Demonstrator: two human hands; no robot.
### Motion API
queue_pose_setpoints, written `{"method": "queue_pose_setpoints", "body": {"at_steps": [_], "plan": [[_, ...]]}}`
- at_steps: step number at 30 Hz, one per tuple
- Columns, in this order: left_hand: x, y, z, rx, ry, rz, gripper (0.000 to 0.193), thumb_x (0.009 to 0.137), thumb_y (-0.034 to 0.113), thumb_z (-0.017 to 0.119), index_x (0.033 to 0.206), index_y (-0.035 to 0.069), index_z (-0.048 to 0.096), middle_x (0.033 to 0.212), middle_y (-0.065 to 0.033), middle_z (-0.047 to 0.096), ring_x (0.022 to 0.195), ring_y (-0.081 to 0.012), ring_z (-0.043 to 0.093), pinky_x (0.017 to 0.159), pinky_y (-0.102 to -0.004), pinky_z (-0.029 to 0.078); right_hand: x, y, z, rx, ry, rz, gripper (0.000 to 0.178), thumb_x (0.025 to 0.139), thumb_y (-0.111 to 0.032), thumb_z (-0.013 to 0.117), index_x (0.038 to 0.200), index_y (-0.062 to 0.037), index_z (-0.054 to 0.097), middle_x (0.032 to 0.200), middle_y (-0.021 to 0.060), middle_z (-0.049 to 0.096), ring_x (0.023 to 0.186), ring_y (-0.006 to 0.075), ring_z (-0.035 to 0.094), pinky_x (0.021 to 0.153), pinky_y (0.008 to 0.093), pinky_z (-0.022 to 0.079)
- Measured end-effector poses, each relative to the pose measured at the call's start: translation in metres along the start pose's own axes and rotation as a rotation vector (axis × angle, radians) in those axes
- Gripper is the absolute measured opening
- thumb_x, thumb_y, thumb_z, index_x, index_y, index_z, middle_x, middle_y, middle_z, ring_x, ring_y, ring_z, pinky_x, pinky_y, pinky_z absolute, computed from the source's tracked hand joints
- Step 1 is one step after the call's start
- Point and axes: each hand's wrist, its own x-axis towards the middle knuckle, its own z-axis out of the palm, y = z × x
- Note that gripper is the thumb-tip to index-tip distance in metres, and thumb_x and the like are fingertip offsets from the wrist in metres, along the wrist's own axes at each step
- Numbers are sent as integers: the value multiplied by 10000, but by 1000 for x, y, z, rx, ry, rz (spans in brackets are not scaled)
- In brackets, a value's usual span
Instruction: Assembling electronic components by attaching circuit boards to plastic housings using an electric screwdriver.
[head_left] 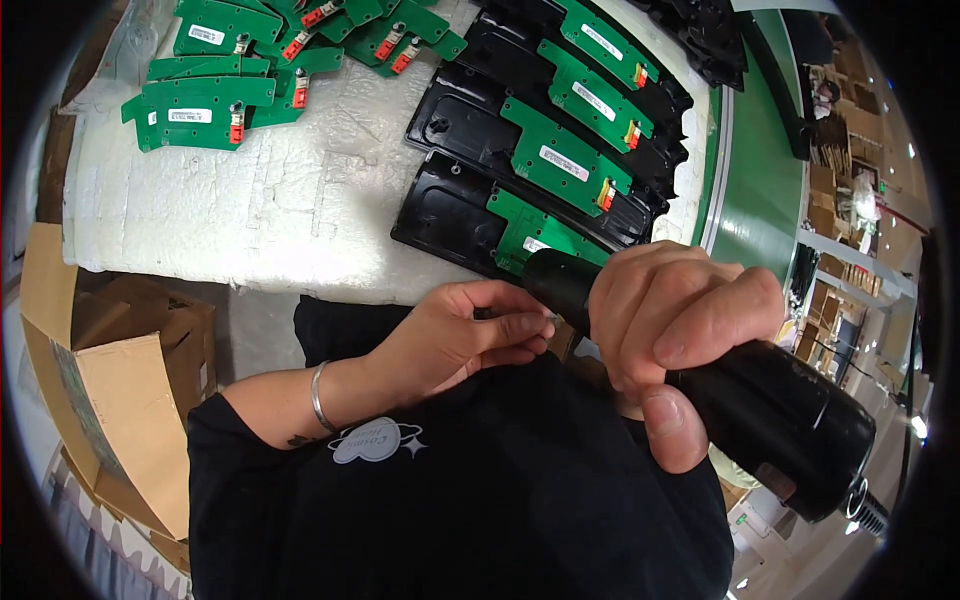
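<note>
My right hand (680,335) is wrapped round a black electric screwdriver (775,415), whose narrower front end points left, toward the nearest board. Close by that end, the fingers of my left hand (490,330) are pinched together; a tiny light-coloured thing shows at the fingertips, too small to name. Nearest to both hands lies a black plastic housing (440,215) with a green circuit board (515,225) in it, partly covered by the screwdriver. Beyond it, several more black housings (465,115) lie in a row, each with a green board (560,155) carrying a red and yellow connector.
Loose green circuit boards (190,115) with red connectors are heaped at the far left on the white wrapped work surface (250,210). Cardboard boxes (125,390) stand below its left side. A green surface (760,170) with a metal edge runs along the right.
</note>
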Motion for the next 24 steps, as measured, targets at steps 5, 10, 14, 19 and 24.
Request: {"method": "queue_pose_setpoints", "body": {"at_steps": [5,10,14,19,24], "plan": [[-3,5,1,-60,-41,40,163,877,141,526,997,35,558,906,-44,589,827,-102,569,748,-219,474,-5,-15,-9,40,57,-179,275,681,-103,672,832,-86,442,598,-38,540,475,52,518,430,172,367],[-1,8,9,-118,-34,118,141,901,171,490,957,59,553,845,-20,566,735,-83,519,651,-198,428,-14,-39,0,202,222,-397,234,659,-78,665,788,-105,472,596,-37,577,512,31,565,524,127,456],[4,5,12,-112,-35,113,139,902,178,487,941,60,550,836,-17,559,730,-84,510,634,-196,415,-21,-47,-5,143,154,-243,230,658,-66,657,785,-105,469,574,-31,570,487,33,553,492,127,445],[9,-1,0,-253,-188,100,243,867,223,550,1023,37,549,904,-46,580,825,-123,559,742,-242,464,-23,-42,2,145,264,-302,248,651,-60,660,794,-107,463,565,-33,563,469,36,543,483,118,438],[10,-2,26,-162,-124,-59,348,892,239,503,1126,-16,467,1067,-111,517,988,-198,516,879,-307,420,-23,-28,-10,-20,296,-204,253,695,-92,566,906,-94,427,589,-70,491,503,31,467,478,181,300]]}}
